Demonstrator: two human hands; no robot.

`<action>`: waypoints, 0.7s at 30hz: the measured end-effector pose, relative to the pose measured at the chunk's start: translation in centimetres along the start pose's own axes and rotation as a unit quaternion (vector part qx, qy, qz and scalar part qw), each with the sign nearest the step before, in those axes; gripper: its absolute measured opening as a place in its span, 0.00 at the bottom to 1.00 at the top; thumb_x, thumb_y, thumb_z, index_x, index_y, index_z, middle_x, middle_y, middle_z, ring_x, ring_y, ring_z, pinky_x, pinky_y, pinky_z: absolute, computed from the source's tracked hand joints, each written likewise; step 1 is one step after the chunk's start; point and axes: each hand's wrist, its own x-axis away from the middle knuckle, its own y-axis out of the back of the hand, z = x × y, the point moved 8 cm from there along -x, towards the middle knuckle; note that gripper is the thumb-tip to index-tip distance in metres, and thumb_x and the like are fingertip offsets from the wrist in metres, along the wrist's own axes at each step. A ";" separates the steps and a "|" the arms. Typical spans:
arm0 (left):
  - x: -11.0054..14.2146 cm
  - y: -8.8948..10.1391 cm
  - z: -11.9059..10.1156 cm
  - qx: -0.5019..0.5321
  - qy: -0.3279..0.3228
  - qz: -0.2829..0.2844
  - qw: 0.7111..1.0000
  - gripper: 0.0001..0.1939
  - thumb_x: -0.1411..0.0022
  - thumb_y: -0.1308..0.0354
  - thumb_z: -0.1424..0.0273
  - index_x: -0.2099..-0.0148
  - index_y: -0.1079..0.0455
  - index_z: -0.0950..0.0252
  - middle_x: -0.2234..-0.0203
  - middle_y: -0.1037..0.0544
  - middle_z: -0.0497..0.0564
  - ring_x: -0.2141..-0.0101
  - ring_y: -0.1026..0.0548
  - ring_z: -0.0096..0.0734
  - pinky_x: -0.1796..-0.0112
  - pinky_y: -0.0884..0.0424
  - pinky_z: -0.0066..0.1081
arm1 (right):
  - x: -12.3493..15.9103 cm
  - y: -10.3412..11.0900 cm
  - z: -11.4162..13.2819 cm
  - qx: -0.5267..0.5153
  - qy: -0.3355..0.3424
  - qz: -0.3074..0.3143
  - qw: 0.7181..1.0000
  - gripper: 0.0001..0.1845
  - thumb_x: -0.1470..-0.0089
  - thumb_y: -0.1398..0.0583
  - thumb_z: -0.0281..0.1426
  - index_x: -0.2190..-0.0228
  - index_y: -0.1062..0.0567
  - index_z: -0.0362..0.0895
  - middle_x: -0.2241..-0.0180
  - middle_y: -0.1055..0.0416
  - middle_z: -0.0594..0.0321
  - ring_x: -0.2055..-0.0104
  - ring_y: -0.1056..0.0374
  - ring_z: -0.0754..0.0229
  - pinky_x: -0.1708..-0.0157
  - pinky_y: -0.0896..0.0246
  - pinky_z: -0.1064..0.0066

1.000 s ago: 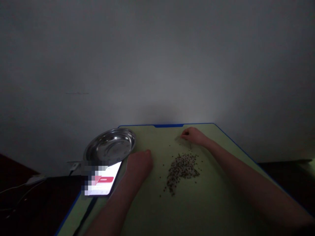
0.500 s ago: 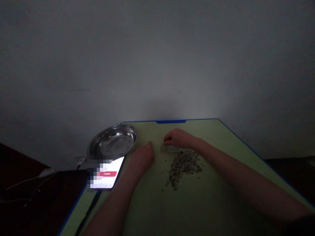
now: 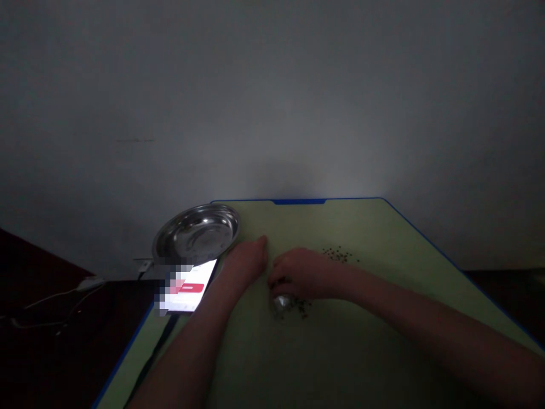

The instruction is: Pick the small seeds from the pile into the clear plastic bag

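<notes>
Head cam's got a steel bowl (image 3: 196, 234) at the right hand's 10 o'clock, lit phone (image 3: 196, 288) at 9, left hand (image 3: 249, 260) curled closed (can't tell if it's holding anything), right hand (image 3: 298, 274) pinching a clear piece (image 3: 281, 302), kinda blocking dark bits (image 3: 339, 255) peeking out at 2 and 5.

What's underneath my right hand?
A clear, shiny object shows at the fingertips of your right hand, and small dark grains lie past its edges on the pale green, blue-edged table. Whatever is directly beneath the palm is covered, so I can't tell.
</notes>
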 end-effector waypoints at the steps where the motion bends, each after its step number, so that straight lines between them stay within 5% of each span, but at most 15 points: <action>1: 0.0 0.0 0.0 0.001 0.000 -0.001 1.000 0.22 0.34 0.57 0.72 0.40 0.37 0.65 0.59 0.20 0.62 0.58 0.21 0.44 0.59 0.28 0.38 | 0.4 -0.1 0.4 -0.002 0.005 0.007 1.000 0.09 0.42 0.39 0.33 0.65 0.18 0.47 0.66 0.20 0.62 0.65 0.28 0.59 0.65 0.41 0.71; 6: -0.1 -0.1 -0.1 0.010 -0.003 -0.009 1.000 0.22 0.34 0.56 0.70 0.40 0.36 0.63 0.59 0.20 0.62 0.58 0.21 0.44 0.58 0.28 0.38 | 3.2 0.4 1.1 -0.025 -0.001 0.038 0.999 0.07 0.42 0.38 0.32 0.67 0.18 0.46 0.69 0.23 0.62 0.68 0.30 0.61 0.67 0.42 0.71; 14: 0.1 0.3 0.0 0.030 -0.008 -0.037 0.999 0.23 0.34 0.56 0.68 0.40 0.34 0.60 0.58 0.20 0.60 0.59 0.21 0.45 0.59 0.29 0.38 | 7.5 4.2 -1.3 -0.101 -0.102 -0.128 0.981 0.07 0.41 0.39 0.33 0.64 0.20 0.45 0.70 0.25 0.64 0.70 0.33 0.64 0.69 0.43 0.73; 21: 0.2 0.5 -0.8 0.034 0.009 -0.039 0.999 0.22 0.35 0.56 0.66 0.42 0.31 0.61 0.59 0.20 0.60 0.60 0.22 0.47 0.61 0.29 0.40 | 10.7 2.2 -3.5 -0.166 -0.163 -0.069 0.970 0.08 0.42 0.40 0.33 0.67 0.19 0.47 0.72 0.24 0.66 0.73 0.34 0.65 0.72 0.43 0.74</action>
